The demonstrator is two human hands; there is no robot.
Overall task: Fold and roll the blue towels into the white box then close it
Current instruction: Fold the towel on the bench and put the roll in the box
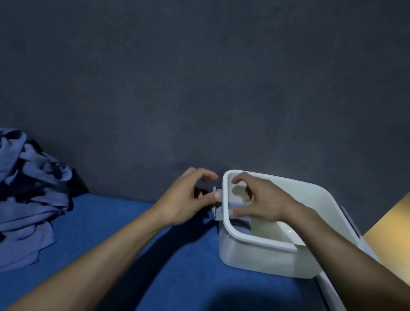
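The white box [260, 241] stands open on the blue surface, right of centre. My right hand [260, 199] reaches into its far left corner, fingers curled down around a blue towel [238, 207] that is mostly hidden under the hand. My left hand [184, 202] hovers just outside the box's left wall. Its thumb touches the grey latch [218, 208], and its fingers arch loosely above. A rumpled pile of blue towels [11, 195] lies at the far left. The box's white lid [335, 303] leans against the box's right side.
A dark grey upholstered back wall [209, 77] rises right behind the box and the pile. The blue surface [117, 222] stretches between the pile and the box. Beyond its right edge is a yellowish floor [407, 234].
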